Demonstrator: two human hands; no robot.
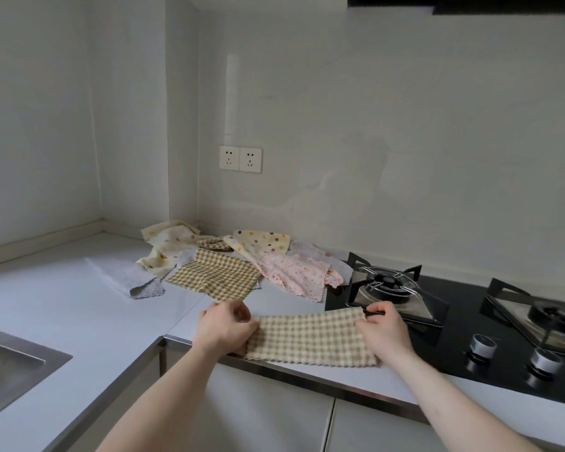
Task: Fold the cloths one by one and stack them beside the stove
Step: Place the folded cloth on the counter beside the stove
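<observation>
A beige checked cloth (pixel 310 337) is stretched between my two hands over the counter's front edge, folded into a long strip. My left hand (pixel 224 326) pinches its left end and my right hand (pixel 384 331) pinches its upper right corner. Behind it lies a loose heap of cloths: a second checked cloth (pixel 216 277), a pink flowered cloth (pixel 294 272), a cream dotted cloth (pixel 261 243), another cream dotted cloth (pixel 167 246) and a grey cloth (pixel 128 277). The black gas stove (pixel 454 337) begins right beside my right hand.
The white counter (pixel 79 308) runs left to a steel sink (pixel 10 367) at the lower left. Two burners with pan supports (pixel 385 285) and two knobs (pixel 483 345) sit on the stove. A double wall socket (pixel 240 158) is above the heap.
</observation>
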